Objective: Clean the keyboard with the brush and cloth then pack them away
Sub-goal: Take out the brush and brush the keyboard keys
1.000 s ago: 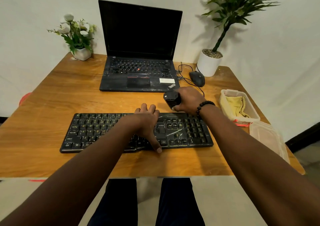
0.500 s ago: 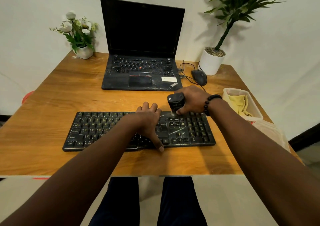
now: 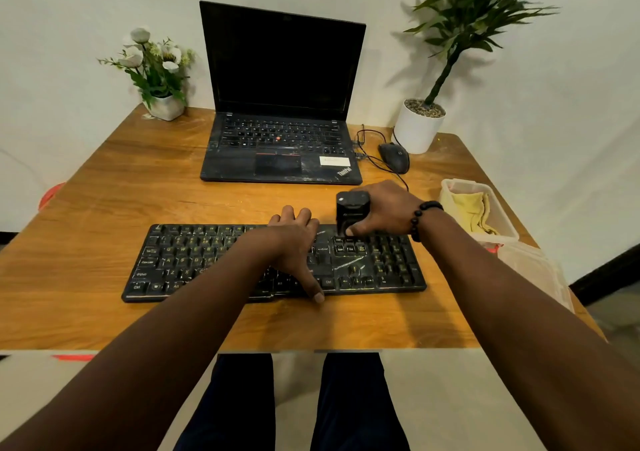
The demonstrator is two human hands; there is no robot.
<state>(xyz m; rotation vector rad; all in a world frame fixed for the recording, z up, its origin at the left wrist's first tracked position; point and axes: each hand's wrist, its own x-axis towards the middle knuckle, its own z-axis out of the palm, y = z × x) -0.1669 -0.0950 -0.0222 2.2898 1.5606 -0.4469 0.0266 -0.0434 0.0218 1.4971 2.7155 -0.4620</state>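
Note:
A dusty black keyboard (image 3: 194, 260) lies across the wooden table (image 3: 104, 187). My left hand (image 3: 294, 243) rests flat on its middle, fingers over the far edge and thumb at the near edge. My right hand (image 3: 384, 208) grips a black brush (image 3: 351, 211), held upright with its lower end on the keys at the keyboard's upper right. A yellow cloth (image 3: 472, 208) lies in a clear plastic container (image 3: 504, 215) at the right of the table.
An open black laptop (image 3: 280, 153) stands behind the keyboard, a wired mouse (image 3: 394, 156) to its right. A white potted plant (image 3: 417, 128) and a small flower pot (image 3: 162, 104) sit at the back corners. The container's lid (image 3: 536, 274) lies at the right edge.
My right hand has brought the brush down from just beyond the keyboard's far edge onto the upper right keys. My left hand has stayed in place on the keyboard.

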